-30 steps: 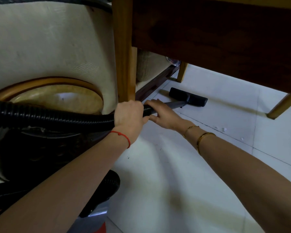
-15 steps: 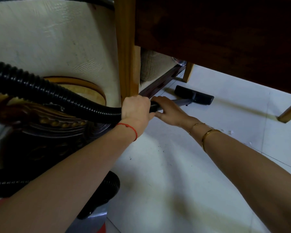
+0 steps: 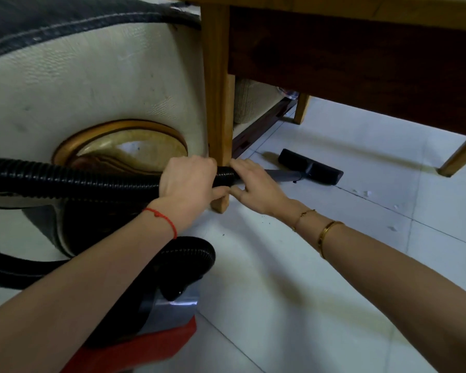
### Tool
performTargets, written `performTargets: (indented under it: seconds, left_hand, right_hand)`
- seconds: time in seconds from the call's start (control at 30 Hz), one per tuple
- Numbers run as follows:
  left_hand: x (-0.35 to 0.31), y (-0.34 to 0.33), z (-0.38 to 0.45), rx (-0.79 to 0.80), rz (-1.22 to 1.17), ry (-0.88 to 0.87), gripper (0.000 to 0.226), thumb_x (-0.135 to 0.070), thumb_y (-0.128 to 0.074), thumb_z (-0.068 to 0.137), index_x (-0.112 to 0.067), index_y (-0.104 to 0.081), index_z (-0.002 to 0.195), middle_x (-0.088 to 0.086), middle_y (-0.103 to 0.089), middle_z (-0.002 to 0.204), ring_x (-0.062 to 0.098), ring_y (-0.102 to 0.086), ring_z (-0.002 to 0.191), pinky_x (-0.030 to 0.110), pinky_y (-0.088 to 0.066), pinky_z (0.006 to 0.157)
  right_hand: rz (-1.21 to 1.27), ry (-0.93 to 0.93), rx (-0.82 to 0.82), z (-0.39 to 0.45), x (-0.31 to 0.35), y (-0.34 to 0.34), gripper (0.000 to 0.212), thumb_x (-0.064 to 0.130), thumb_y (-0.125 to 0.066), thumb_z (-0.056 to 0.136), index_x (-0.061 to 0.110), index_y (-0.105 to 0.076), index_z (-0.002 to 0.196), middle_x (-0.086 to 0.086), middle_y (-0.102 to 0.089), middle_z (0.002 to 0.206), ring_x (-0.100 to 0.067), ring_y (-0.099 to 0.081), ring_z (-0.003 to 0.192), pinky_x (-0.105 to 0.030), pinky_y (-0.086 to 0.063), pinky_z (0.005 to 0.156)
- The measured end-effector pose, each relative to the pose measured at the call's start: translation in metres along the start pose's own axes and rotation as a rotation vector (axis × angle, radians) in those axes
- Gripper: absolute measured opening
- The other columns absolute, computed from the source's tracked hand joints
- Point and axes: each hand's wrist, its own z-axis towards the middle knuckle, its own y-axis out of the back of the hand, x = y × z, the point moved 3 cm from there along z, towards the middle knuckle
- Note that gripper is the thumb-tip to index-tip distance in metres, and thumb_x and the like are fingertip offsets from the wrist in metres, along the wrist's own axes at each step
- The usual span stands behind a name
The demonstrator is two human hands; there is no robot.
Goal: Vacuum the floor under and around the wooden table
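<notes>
Both hands grip the black ribbed hose (image 3: 92, 181) just in front of the wooden table leg (image 3: 218, 109): the left hand (image 3: 189, 181) wrapped tight around it, the right hand (image 3: 256, 187) curled over where it meets the grey wand (image 3: 283, 175). The floor nozzle (image 3: 311, 166) lies flat on the white tiled floor (image 3: 307, 278) at two o'clock, under the table, white crumbs (image 3: 365, 193) scattered just beyond at three.

Hose (image 3: 92, 181) dropped level; floor head (image 3: 311, 170) swung right.
</notes>
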Motion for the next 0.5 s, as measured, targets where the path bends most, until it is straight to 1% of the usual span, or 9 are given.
performTargets:
  seconds: [0.1, 0.2, 0.37, 0.43, 0.5]
  left_hand:
    - [0.005, 0.008, -0.020, -0.005, -0.004, -0.018, 0.048, -0.062, -0.054, 0.083, -0.019, -0.059, 0.105, 0.003, -0.064, 0.089, 0.023, -0.064, 0.081, 0.028, -0.033, 0.057]
    - [0.005, 0.017, -0.041, 0.003, -0.013, -0.042, 0.046, -0.060, -0.057, 0.083, -0.017, -0.059, 0.100, 0.003, -0.064, 0.088, 0.024, -0.064, 0.081, 0.029, -0.032, 0.058]
    - [0.009, 0.032, -0.072, -0.027, 0.018, -0.085, 0.041, -0.056, -0.055, 0.086, -0.017, -0.060, 0.099, 0.003, -0.064, 0.090, 0.023, -0.064, 0.082, 0.029, -0.033, 0.060]
    - [0.012, 0.040, -0.081, -0.041, 0.025, -0.107, 0.041, -0.055, -0.056, 0.086, -0.017, -0.060, 0.100, 0.004, -0.064, 0.090, 0.024, -0.064, 0.084, 0.029, -0.034, 0.061]
    - [0.014, 0.048, -0.089, -0.045, 0.034, -0.121, 0.041, -0.056, -0.056, 0.085, -0.017, -0.061, 0.099, 0.003, -0.062, 0.087, 0.025, -0.064, 0.084, 0.029, -0.034, 0.061]
  right_hand:
    - [0.008, -0.004, -0.004, -0.011, 0.020, 0.001, 0.021, 0.018, -0.062, 0.085, 0.016, -0.049, 0.101, -0.002, -0.056, 0.094, -0.021, -0.048, 0.085, -0.039, -0.042, 0.074]
    - [0.030, -0.018, -0.019, -0.026, 0.040, 0.001, 0.023, 0.018, -0.062, 0.084, 0.014, -0.051, 0.103, -0.004, -0.058, 0.095, -0.021, -0.048, 0.085, -0.040, -0.043, 0.077]
    - [0.068, -0.059, -0.044, -0.045, 0.069, 0.003, 0.029, 0.028, -0.060, 0.089, 0.011, -0.053, 0.111, -0.007, -0.060, 0.103, -0.024, -0.051, 0.091, -0.043, -0.043, 0.082]
    - [0.095, -0.066, -0.058, -0.051, 0.082, 0.005, 0.028, 0.032, -0.059, 0.090, 0.011, -0.052, 0.109, -0.006, -0.060, 0.101, -0.023, -0.050, 0.090, -0.043, -0.043, 0.081]
    - [0.134, -0.075, -0.089, -0.057, 0.093, 0.010, 0.025, 0.030, -0.061, 0.090, 0.011, -0.052, 0.104, -0.006, -0.058, 0.096, -0.023, -0.050, 0.088, -0.042, -0.043, 0.078]
